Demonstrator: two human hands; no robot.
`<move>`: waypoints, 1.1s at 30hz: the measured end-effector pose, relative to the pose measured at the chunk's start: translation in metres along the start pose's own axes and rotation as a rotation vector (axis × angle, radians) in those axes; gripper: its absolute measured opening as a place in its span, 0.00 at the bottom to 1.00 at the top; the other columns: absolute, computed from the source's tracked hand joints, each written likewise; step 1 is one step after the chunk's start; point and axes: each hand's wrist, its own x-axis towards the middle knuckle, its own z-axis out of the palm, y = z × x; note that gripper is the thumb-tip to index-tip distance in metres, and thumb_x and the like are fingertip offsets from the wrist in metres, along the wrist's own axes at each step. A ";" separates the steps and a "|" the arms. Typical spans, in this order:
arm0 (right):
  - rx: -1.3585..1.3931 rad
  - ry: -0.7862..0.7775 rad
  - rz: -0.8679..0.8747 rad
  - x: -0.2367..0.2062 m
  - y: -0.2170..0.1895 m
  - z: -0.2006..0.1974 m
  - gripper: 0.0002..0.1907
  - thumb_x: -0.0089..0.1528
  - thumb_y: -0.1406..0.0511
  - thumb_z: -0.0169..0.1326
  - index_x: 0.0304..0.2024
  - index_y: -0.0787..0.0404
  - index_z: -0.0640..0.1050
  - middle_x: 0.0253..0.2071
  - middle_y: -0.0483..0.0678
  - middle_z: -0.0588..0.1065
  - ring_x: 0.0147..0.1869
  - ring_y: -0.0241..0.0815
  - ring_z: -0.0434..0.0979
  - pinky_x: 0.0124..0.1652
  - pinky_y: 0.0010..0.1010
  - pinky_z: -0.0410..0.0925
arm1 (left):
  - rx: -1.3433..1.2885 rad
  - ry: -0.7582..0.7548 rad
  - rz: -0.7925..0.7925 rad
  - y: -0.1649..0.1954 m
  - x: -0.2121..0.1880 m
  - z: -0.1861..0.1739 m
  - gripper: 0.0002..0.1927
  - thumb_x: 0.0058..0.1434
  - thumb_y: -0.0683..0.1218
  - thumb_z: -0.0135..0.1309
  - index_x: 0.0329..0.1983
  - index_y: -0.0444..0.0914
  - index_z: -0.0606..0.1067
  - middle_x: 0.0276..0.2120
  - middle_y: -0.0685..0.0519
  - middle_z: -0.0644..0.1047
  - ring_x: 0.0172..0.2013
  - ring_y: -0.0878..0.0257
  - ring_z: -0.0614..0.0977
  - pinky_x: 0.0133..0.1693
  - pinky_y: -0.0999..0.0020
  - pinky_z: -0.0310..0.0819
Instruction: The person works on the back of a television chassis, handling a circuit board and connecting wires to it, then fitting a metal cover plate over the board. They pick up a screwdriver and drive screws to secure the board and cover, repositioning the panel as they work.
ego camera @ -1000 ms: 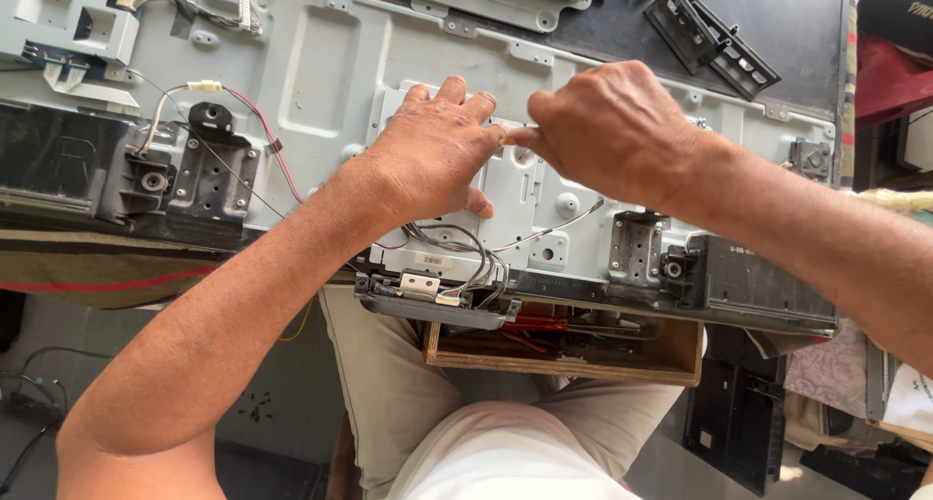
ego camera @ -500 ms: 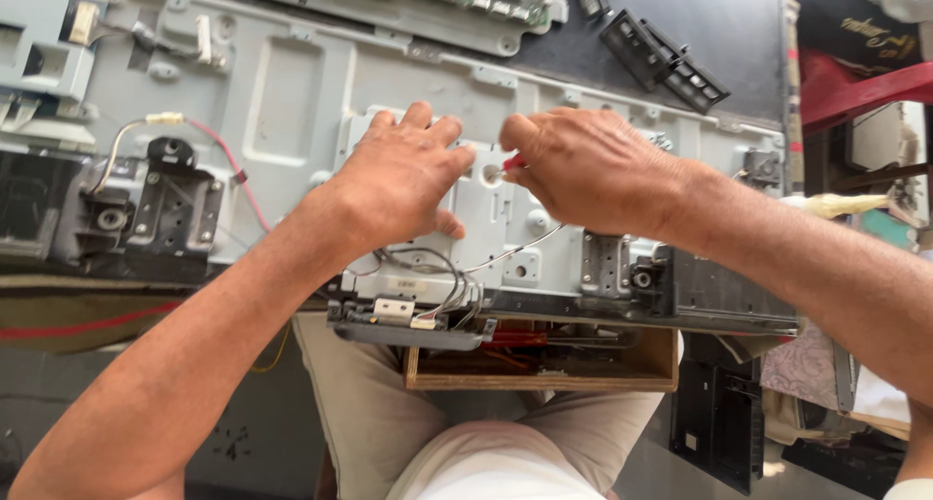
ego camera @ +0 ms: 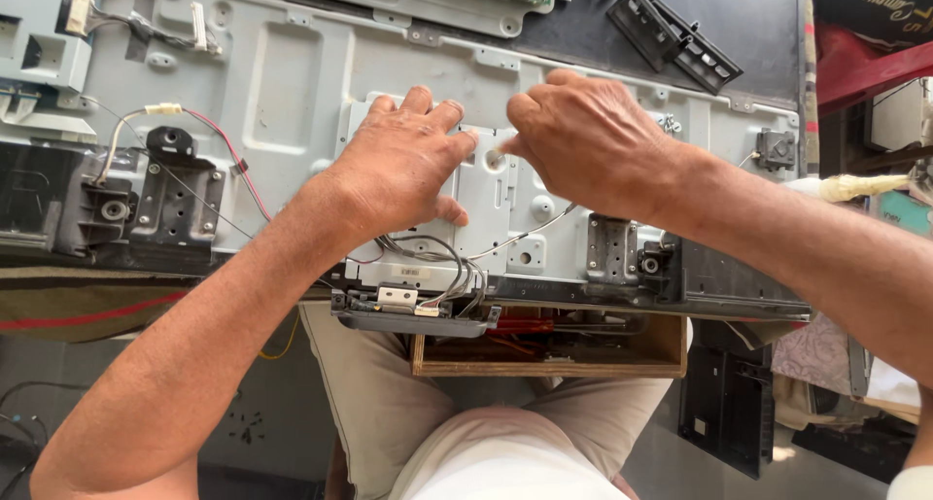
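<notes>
The left hand (ego camera: 403, 165) lay flat, fingers spread wide, on the small grey metal cover plate (ego camera: 481, 204) near the middle of the pale metal chassis (ego camera: 292, 92). The right hand (ego camera: 593, 140) hovered just beside it, its fingers pinched narrow at a hole in the plate; whether they held anything could not be told. Grey wires (ego camera: 442, 267) ran from under the plate to a dark connector module (ego camera: 408, 310) at the chassis's near edge. A small white label sat on that edge. A wooden tray (ego camera: 549, 359) lay below.
</notes>
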 end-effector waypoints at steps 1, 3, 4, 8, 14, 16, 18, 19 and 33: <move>-0.020 -0.228 0.122 0.002 0.000 0.000 0.24 0.72 0.50 0.45 0.31 0.60 0.74 0.21 0.46 0.72 0.23 0.39 0.69 0.25 0.33 0.66 | 0.008 0.007 -0.002 0.000 0.000 0.000 0.40 0.44 0.66 0.69 0.56 0.43 0.75 0.57 0.50 0.70 0.62 0.50 0.65 0.59 0.46 0.60; -0.038 -0.490 0.245 0.003 -0.001 -0.001 0.25 0.72 0.49 0.43 0.33 0.59 0.75 0.22 0.46 0.74 0.23 0.40 0.71 0.25 0.34 0.68 | 0.013 -0.013 -0.012 0.000 -0.001 0.000 0.39 0.45 0.66 0.69 0.56 0.43 0.75 0.57 0.51 0.70 0.62 0.51 0.65 0.60 0.46 0.60; -0.043 -0.527 0.240 0.003 0.000 -0.001 0.25 0.73 0.49 0.42 0.33 0.59 0.75 0.23 0.45 0.74 0.24 0.40 0.71 0.26 0.34 0.68 | 0.014 -0.017 -0.017 0.001 0.000 0.000 0.38 0.45 0.66 0.69 0.56 0.44 0.75 0.56 0.51 0.71 0.63 0.51 0.65 0.61 0.46 0.60; 0.074 0.312 -0.169 -0.004 0.002 0.003 0.17 0.67 0.56 0.51 0.31 0.62 0.76 0.21 0.42 0.73 0.22 0.34 0.71 0.19 0.28 0.66 | 0.048 -0.021 -0.011 0.002 0.003 0.000 0.43 0.44 0.67 0.69 0.60 0.43 0.74 0.56 0.50 0.70 0.61 0.50 0.65 0.59 0.45 0.60; 0.021 -0.412 0.222 0.002 -0.002 0.010 0.23 0.71 0.50 0.46 0.37 0.62 0.76 0.20 0.48 0.73 0.22 0.43 0.73 0.24 0.36 0.68 | 0.043 0.003 0.005 -0.003 0.003 0.005 0.41 0.44 0.67 0.69 0.57 0.43 0.75 0.56 0.50 0.71 0.61 0.50 0.66 0.59 0.44 0.61; 0.045 -0.405 0.205 0.002 -0.002 0.006 0.20 0.72 0.52 0.46 0.39 0.61 0.74 0.18 0.47 0.73 0.19 0.45 0.72 0.23 0.39 0.66 | 0.048 0.063 0.027 -0.002 0.003 0.007 0.43 0.41 0.68 0.70 0.57 0.42 0.76 0.56 0.49 0.71 0.60 0.49 0.66 0.57 0.44 0.61; 0.073 -0.166 0.083 -0.001 -0.002 0.002 0.18 0.71 0.54 0.48 0.37 0.62 0.73 0.19 0.47 0.72 0.20 0.45 0.71 0.22 0.39 0.66 | 0.049 0.041 0.017 -0.004 0.003 0.007 0.41 0.42 0.67 0.70 0.56 0.42 0.76 0.56 0.50 0.71 0.61 0.49 0.66 0.58 0.44 0.60; 0.089 0.065 -0.035 -0.001 -0.003 0.001 0.18 0.71 0.56 0.49 0.35 0.63 0.73 0.21 0.47 0.72 0.23 0.44 0.71 0.22 0.38 0.66 | 0.044 0.030 0.010 -0.003 0.003 0.008 0.41 0.43 0.67 0.70 0.55 0.42 0.77 0.56 0.50 0.71 0.61 0.49 0.66 0.59 0.43 0.60; 0.031 0.085 -0.048 -0.006 -0.004 0.013 0.16 0.69 0.57 0.51 0.35 0.64 0.74 0.25 0.49 0.74 0.27 0.47 0.75 0.28 0.40 0.70 | 0.077 0.041 0.012 -0.004 0.004 0.013 0.42 0.42 0.68 0.70 0.56 0.42 0.76 0.56 0.49 0.71 0.61 0.49 0.65 0.58 0.43 0.60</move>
